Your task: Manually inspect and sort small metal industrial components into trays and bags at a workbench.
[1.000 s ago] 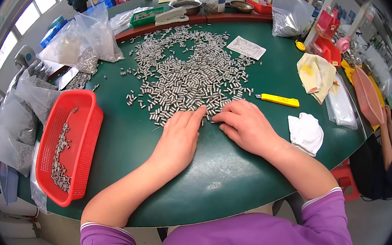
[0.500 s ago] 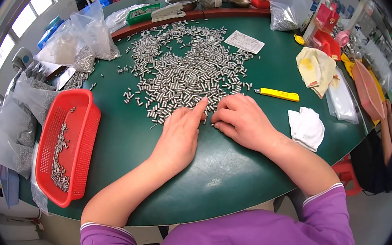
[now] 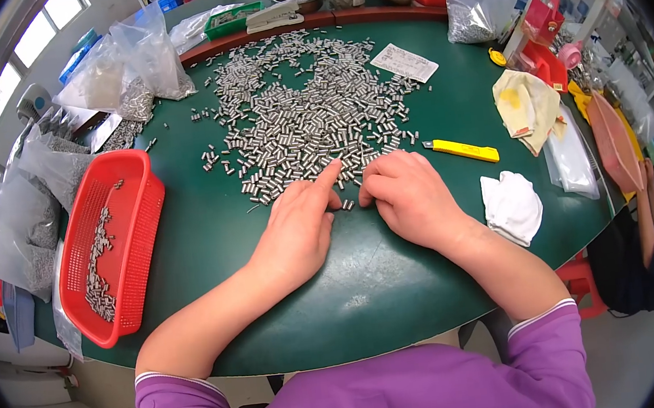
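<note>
A broad pile of small silvery metal cylinders (image 3: 310, 118) lies on the green tabletop (image 3: 339, 314). My left hand (image 3: 297, 221) rests at the pile's near edge, its index finger stretched over the nearest cylinders and nothing visible in its grasp. Just right of it, my right hand (image 3: 410, 197) is palm down with fingers loosely bent and apart from the thumb. A few loose cylinders (image 3: 348, 205) lie in the gap between both hands, touched by neither as far as I can see. The undersides of both hands are hidden.
At left stands a red plastic basket (image 3: 149, 215) with some cylinders inside, beside filled clear bags (image 3: 19, 228). To the right lie a yellow utility knife (image 3: 465, 150), a white cloth item (image 3: 512, 207) and a cream cloth (image 3: 526, 107). A printed paper slip (image 3: 405, 63) lies beyond.
My right hand has shifted slightly right, widening the gap between my hands. Loose cylinders now show there, where my fingers were closer together before. The view has shifted a little.
</note>
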A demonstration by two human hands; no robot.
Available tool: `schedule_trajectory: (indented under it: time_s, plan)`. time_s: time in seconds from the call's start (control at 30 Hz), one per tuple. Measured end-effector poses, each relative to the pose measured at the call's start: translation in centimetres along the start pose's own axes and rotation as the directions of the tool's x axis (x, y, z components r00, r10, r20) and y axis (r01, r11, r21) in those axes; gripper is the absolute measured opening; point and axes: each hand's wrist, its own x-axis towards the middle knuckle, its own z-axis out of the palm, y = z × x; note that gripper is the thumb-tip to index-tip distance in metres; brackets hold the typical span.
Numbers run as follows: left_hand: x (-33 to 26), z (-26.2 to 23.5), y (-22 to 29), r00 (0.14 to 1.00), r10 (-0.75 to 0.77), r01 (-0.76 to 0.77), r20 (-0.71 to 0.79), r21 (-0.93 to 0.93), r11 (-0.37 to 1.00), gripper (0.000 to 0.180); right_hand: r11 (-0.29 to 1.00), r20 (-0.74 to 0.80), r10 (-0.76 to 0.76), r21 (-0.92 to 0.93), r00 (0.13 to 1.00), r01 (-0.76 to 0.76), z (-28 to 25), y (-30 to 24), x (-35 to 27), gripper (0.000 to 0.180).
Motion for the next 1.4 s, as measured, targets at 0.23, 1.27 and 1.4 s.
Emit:
schedule_trajectory:
  time_s: [0.23,1.27,1.4]
  plan:
    - [0.0,0.0,0.1,1.0,0.025,-0.024,0.016,-0.043,0.999,0.068,1.0,-0.018,-0.008,0.002,1.0,0.008,0.0,0.2,-0.1,0.011]
    - [0.5,-0.4,0.0,0.907,-0.274,0.388,0.321,-0.891,0.238,0.018,0.818,0.05,0.158,0.553,0.986,-0.159,-0.8,-1.1,0.2,0.01]
    - [0.5,-0.4,0.0,0.889,-0.254,0.42,0.38,-0.898,0.127,0.015,0.806,0.043,0.145,0.574,0.988,-0.143,-0.9,-1.2,0.1,0.01]
